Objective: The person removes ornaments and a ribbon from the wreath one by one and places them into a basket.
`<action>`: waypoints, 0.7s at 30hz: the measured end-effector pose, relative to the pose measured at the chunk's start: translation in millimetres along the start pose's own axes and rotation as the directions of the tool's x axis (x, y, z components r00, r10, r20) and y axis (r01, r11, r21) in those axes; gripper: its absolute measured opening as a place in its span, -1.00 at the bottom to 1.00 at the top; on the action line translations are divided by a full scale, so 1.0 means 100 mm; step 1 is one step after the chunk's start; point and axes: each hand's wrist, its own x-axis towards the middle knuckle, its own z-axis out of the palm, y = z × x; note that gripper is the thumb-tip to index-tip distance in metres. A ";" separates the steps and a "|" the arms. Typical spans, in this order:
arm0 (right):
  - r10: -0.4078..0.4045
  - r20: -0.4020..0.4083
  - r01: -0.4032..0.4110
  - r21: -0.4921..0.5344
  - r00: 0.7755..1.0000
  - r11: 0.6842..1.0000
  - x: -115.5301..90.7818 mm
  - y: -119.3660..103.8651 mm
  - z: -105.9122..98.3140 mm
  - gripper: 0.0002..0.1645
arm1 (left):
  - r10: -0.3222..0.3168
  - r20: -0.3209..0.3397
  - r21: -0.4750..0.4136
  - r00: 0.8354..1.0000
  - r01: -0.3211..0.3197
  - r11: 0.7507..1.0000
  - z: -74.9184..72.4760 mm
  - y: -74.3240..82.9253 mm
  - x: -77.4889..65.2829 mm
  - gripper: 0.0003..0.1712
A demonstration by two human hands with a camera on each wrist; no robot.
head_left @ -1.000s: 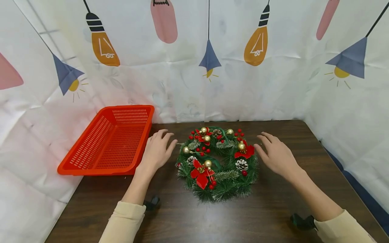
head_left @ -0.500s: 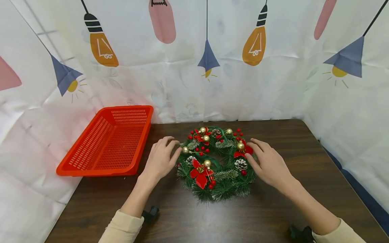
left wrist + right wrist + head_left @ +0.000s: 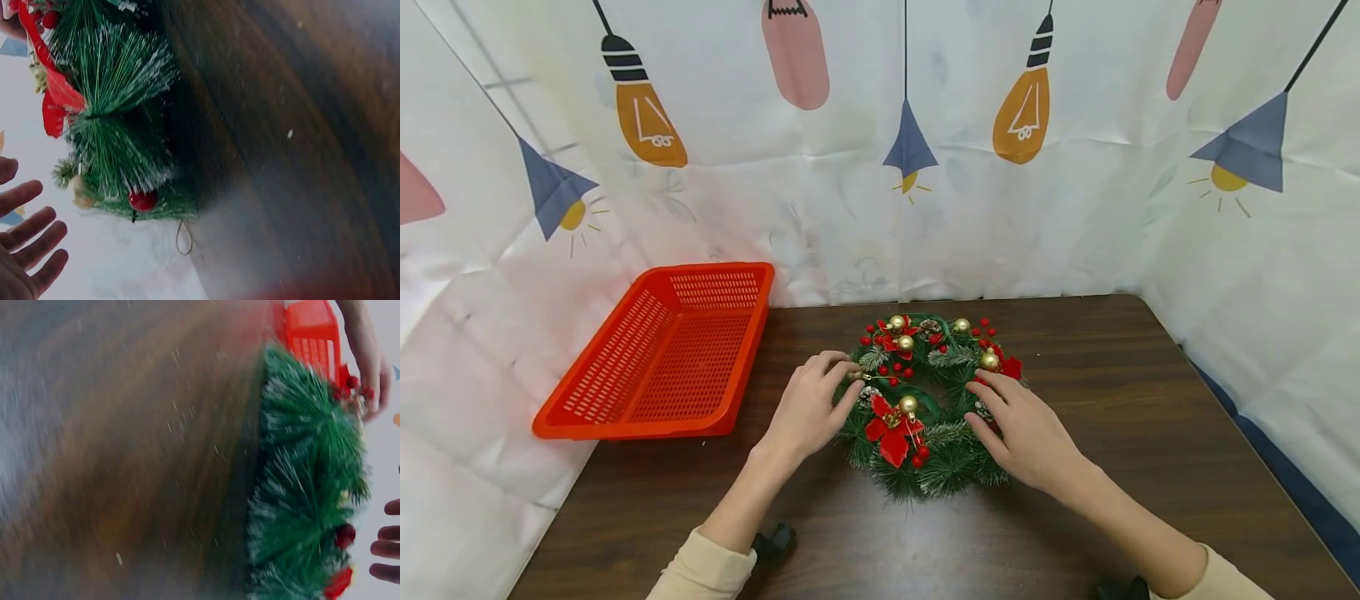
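A green Christmas wreath (image 3: 951,471) lies on the brown table, trimmed with red poinsettias (image 3: 893,433), gold balls (image 3: 907,405), red berries and frosted pine cones. At its left side is my left hand (image 3: 808,404), fingertips over the rim and covering the gold ball there. My right hand (image 3: 1033,433) reaches over the wreath's right side and partly hides a pine cone and a red flower. In the left wrist view the fingers (image 3: 34,228) of the left hand are loosely spread beside the needles. The right wrist view shows relaxed fingers (image 3: 387,549) next to the wreath.
A red plastic basket (image 3: 741,367) stands at the table's back left, near the left forearm. Behind the table hangs a white curtain (image 3: 850,217) printed with lamps and bulbs. A thin cord loop (image 3: 184,237) sticks out from the wreath's edge.
Both hands have moved inward: the left to the right over the wreath's left rim, the right to the left and over its right side. The wreath lies in the same place on the table.
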 end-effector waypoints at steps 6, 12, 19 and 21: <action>-0.022 0.049 0.022 0.003 0.999 1.000 -0.01 -0.14 0.12 -0.40 | 0.061 0.027 -0.030 0.998 -0.060 0.998 0.07 0.09 0.00 -0.81; -0.020 0.085 0.022 -0.014 0.996 1.000 -0.03 -0.26 0.20 -0.38 | 0.091 0.051 -0.110 0.995 -0.085 0.990 0.11 0.19 -0.02 -0.83; -0.004 0.140 0.012 -0.059 0.990 0.998 -0.06 -0.29 0.24 -0.35 | 0.083 0.095 -0.232 0.992 -0.059 0.971 0.17 0.25 -0.02 -0.80; -0.002 0.159 0.013 -0.074 0.987 0.997 -0.08 -0.29 0.24 -0.35 | 0.086 0.114 -0.243 0.990 -0.057 0.968 0.19 0.27 -0.03 -0.78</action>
